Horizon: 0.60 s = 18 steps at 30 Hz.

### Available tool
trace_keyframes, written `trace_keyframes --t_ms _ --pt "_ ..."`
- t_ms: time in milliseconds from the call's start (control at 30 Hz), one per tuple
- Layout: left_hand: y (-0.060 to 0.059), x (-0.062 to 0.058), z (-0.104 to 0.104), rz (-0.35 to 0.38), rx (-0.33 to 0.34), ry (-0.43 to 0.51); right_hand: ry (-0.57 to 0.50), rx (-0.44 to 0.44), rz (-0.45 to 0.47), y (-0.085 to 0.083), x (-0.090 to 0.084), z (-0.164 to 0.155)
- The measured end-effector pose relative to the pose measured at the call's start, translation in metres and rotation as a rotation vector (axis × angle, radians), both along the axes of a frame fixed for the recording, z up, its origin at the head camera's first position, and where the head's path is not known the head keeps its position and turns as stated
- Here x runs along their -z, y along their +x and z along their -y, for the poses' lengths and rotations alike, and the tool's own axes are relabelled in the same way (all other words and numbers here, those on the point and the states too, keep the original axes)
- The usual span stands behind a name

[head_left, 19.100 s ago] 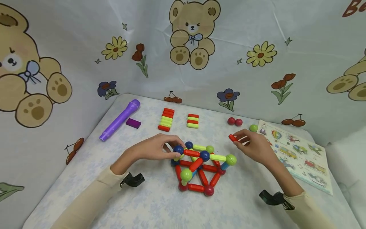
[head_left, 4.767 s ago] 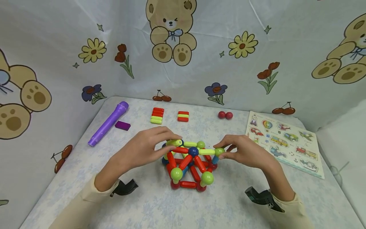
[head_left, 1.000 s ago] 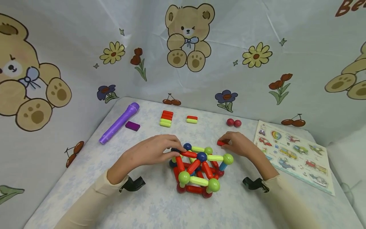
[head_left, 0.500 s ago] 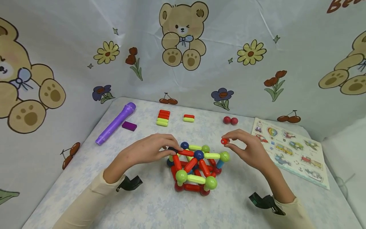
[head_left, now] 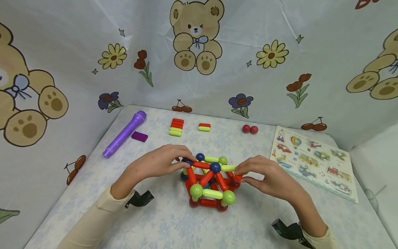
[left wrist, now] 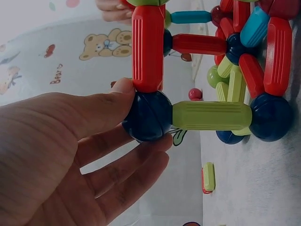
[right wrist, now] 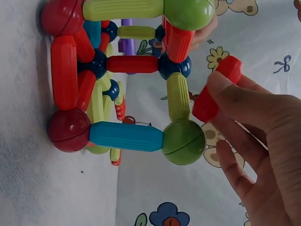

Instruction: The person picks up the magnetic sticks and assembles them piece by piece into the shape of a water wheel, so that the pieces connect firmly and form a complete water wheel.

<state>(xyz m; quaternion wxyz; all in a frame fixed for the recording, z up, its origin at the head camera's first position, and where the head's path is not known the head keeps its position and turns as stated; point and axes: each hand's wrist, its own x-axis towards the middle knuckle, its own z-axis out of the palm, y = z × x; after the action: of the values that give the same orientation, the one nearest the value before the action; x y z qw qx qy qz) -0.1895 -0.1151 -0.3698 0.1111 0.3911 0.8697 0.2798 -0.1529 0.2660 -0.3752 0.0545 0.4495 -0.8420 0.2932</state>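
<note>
So the one rod-and-ball structure point(head_left: 209, 181) sits mid-desk point(head_left: 174, 221), left hand point(head_left: 158, 162) grip pinched on its dark blue ball point(left wrist: 147, 116), right hand point(head_left: 267, 176) grip clamped on one red rod point(right wrist: 215, 89) beside it, two red balls point(head_left: 250, 129) behind.

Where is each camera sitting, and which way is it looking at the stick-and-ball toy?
Head: sits on the head, looks forward and down at the table; both hands and sleeves show around the toy frame.
Left wrist: sits at the wrist, looks along the left hand pinching a dark blue ball.
Right wrist: sits at the wrist, looks along the right hand pinching a red stick.
Shared: all three show the toy frame.
</note>
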Motion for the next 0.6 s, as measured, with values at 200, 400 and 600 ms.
trace_keyframes --t_ms 200,400,600 --pt "-0.0003 0.0005 -0.0005 -0.004 0.001 0.002 0.053 -0.003 -0.052 0.0027 -0.0023 0.0009" --pt "-0.0005 -0.0001 -0.0003 0.006 -0.001 0.003 0.093 0.009 -0.048 0.0044 -0.0021 0.0031" --pt "-0.0005 0.0004 -0.0002 0.010 -0.009 -0.009 0.132 -0.010 -0.062 0.0051 -0.0020 0.0049"
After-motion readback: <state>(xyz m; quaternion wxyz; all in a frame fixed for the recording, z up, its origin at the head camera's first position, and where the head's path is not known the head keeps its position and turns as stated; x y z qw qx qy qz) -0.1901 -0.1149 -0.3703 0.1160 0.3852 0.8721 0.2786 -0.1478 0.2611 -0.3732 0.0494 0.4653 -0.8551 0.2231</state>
